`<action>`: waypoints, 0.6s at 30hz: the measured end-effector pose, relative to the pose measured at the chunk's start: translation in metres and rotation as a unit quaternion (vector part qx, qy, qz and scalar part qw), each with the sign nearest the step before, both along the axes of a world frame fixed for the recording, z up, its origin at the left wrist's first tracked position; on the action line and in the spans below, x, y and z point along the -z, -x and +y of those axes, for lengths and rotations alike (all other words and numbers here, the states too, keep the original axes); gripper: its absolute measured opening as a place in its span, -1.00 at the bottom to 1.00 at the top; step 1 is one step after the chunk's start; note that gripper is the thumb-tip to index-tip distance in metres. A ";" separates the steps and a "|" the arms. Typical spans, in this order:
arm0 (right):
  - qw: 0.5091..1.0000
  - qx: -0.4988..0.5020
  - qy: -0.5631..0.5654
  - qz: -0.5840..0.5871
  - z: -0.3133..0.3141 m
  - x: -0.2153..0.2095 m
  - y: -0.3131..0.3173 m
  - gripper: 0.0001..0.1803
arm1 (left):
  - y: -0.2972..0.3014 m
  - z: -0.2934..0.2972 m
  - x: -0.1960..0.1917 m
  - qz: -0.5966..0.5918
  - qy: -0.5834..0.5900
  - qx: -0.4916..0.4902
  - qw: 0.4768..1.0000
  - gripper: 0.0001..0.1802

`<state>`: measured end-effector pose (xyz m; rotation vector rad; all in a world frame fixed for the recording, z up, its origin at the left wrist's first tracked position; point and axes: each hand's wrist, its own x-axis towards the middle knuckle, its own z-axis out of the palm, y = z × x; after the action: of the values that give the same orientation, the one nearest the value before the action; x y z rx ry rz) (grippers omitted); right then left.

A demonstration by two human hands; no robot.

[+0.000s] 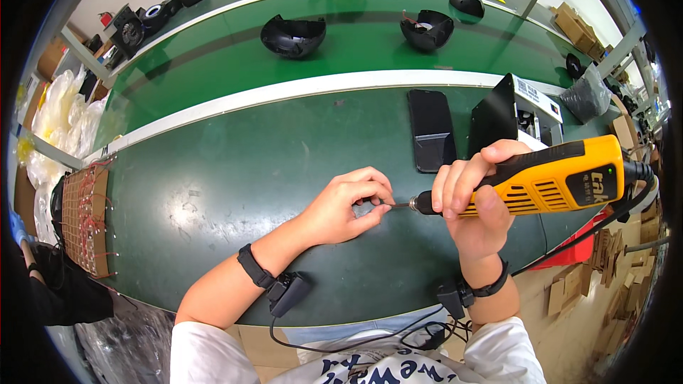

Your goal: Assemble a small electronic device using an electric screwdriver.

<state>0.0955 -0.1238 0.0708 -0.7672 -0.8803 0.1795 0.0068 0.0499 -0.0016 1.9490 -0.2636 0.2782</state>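
My right hand (475, 206) grips a yellow and black electric screwdriver (548, 181), held level with its bit pointing left. The bit tip meets a small grey part (364, 208) pinched between the thumb and fingers of my left hand (348, 206), which rests on the dark green bench (228, 178). A black cable runs from the tool's rear off to the right. Both wrists wear black bands with small boxes and cords.
A black phone (431, 129) lies flat behind my hands, with a black and white box (514, 115) to its right. Two black dome shells (293, 35) (427, 30) sit on the far green belt. A brown board with red wires (84, 219) rests at the left edge.
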 end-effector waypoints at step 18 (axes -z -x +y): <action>1.000 -0.003 -0.021 0.007 -0.003 0.002 0.003 -0.63 | 0.007 0.000 -0.001 -0.002 0.002 0.034 0.999 -0.91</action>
<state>0.0921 -0.1266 0.0692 -0.7234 -0.8709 0.1716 0.0002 0.0497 -0.0009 1.9327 -0.3309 0.2394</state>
